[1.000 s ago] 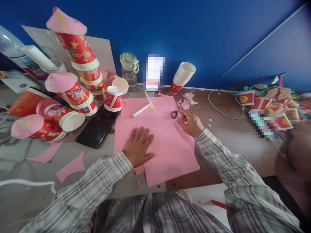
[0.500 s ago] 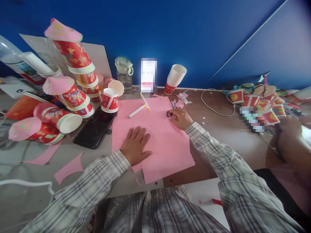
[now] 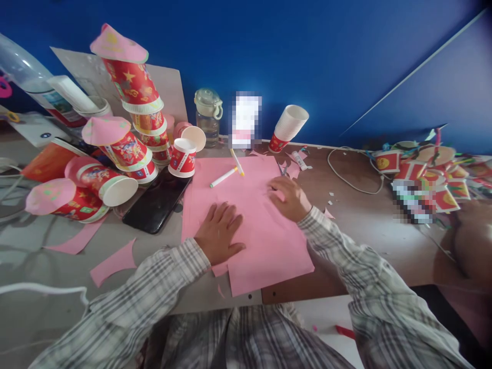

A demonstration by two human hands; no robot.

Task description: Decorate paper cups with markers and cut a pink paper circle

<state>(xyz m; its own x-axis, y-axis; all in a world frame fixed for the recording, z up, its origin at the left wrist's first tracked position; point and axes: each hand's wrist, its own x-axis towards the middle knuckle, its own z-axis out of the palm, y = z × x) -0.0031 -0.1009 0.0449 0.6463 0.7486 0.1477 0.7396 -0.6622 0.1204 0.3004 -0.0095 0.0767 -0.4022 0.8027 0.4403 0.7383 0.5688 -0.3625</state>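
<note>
"Right hand has slid a little leftward over the past second, and its fingers now cover most of the scissors' dark handles."

"What sits nearest the wearer?"

"Two checked sleeves, coming up from the lower corners and angling inward. Just beside the left one lies a curved pink offcut."

"And the left hand?"

"Palm down, holding nothing, its fingers spread forward and its thumb out to the right. It rests on the pink sheet, which lies flat on the desk. A black phone is just left of that sheet."

"Does the right one grip the scissors?"

"I can't fairly tell; it's blurred. The back of the hand faces up, the fingers bend over the handles, and the blades show beyond them, by the sheet's upper right edge."

"Farther off?"

"Two markers at the sheet's far end, close together. Behind them stand a lidded bottle, a bright screen and a stack of paper cups, all before a blue wall."
</note>
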